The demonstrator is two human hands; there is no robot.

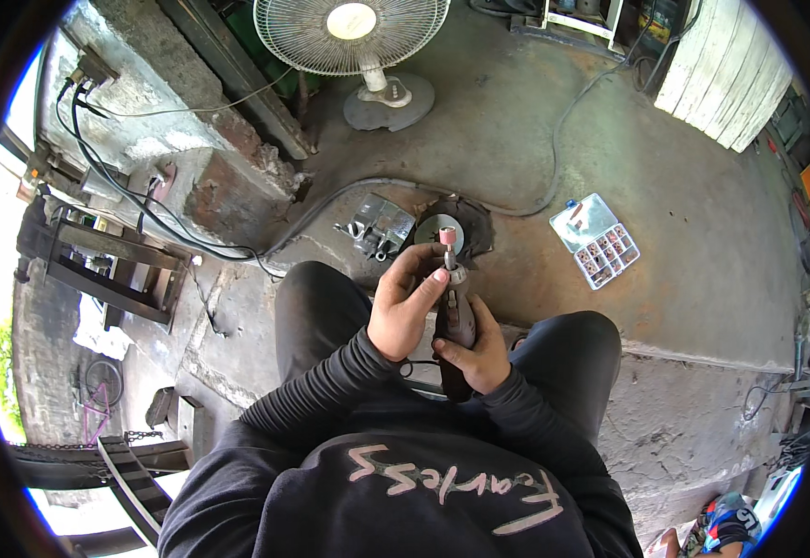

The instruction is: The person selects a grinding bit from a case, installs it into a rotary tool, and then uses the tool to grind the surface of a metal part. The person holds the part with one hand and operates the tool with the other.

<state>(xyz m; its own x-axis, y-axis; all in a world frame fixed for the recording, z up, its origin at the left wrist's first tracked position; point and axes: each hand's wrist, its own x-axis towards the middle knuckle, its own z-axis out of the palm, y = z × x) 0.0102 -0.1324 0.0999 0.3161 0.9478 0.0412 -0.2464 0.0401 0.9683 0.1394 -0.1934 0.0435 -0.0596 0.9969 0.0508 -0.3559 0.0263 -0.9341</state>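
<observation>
A dark rotary tool (458, 321) points away from me between my two hands, with a pink grinding stone (448, 236) fitted at its tip. My left hand (403, 307) is closed around the front of the tool near the metal collet, its thumb pressed against the neck. Lower down, my right hand (482, 352) wraps the tool's body. Just beyond the stone lies a round grey disc (440, 232) on a dark base. Beside it, left of centre, a clear plastic case (383, 223) holds metal pieces, with some lying around it.
An open compartment box (607, 256) of small bits lies on the floor to the right. A standing fan (388, 100) is ahead. A thick grey cable (554, 177) curves across the floor. A metal frame (112, 270) stands left; another person (726, 525) shows at lower right.
</observation>
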